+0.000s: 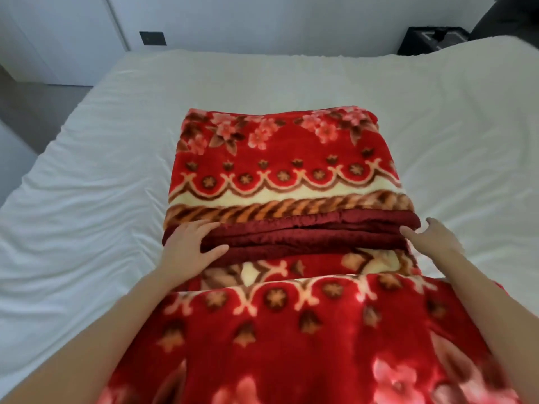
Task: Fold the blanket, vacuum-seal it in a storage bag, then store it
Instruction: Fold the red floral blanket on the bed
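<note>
blanket (285,158): thick, soft, heavy, we judge | left hand (188,246): spread on hem's (306,231) left end, thumb perhaps under | right hand (431,239): loose, touching hem's right end | we lift there

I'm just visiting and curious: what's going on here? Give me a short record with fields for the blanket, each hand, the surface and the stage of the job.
Blanket: red floral blanket, partly folded, its far part doubled over
Edge: dark red satin trim, layers stacked, facing the person
Surface: white-sheeted bed
Left hand: left hand rests on the trim's left end, fingers over the top
Right hand: right hand, fingertips touching the trim's right end
Stage: folding unfinished; no storage bag in view
Background: dark box beyond the bed
</note>
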`<state>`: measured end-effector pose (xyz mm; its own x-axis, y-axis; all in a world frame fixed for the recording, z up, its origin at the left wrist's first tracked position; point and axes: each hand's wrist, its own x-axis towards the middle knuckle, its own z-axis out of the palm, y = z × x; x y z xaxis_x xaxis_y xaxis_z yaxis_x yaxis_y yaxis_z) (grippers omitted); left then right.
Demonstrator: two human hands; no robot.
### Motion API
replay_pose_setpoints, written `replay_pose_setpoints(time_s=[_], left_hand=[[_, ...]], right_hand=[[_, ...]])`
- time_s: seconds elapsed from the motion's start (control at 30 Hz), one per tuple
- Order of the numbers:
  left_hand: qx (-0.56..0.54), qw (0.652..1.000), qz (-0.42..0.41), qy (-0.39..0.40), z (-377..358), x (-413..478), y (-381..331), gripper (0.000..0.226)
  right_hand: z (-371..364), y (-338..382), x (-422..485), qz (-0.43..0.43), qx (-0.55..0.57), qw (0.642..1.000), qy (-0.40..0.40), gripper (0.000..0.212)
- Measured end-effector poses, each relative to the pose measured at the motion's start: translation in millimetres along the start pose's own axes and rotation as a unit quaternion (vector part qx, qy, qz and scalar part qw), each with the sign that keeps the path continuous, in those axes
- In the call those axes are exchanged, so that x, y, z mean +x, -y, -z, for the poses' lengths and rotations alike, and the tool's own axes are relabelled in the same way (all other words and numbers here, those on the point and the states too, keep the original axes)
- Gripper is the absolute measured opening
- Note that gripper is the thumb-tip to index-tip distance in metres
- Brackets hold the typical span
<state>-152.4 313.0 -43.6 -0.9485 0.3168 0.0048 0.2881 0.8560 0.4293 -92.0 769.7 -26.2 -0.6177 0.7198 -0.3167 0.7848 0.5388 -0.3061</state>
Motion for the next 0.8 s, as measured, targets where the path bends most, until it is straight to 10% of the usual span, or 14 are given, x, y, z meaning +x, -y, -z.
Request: replay_pose_setpoints(time_s=[0.2,0.4,0.53,0.8], left_hand=[[-0.267,0.916,0.299,0.013,71.3,-109.6,30.2,0.094],[-0.397,0.839,0.345,0.139,81.8,-209.9,5.5,0.065],[-0.317,0.878,0.353,-0.054,71.8,-202.5,-22.4,0.022],[-0.302,0.863,0.323,-0.245,65.4,-127.5,-5.6,0.018]], right_hand=[[56.2,-92.2,-117.2,0.068,0.072,0.995,-0.007,0.075],[59.7,-175.3,-211.1,-0.043,0.283,0.953,0.102,0.09],[56.4,-155.9,-220.2,-0.023,0.248,0.968,-0.012,0.057],[49.6,-100.3,-144.4,0.039,0.194,0.956,-0.215,0.038]])
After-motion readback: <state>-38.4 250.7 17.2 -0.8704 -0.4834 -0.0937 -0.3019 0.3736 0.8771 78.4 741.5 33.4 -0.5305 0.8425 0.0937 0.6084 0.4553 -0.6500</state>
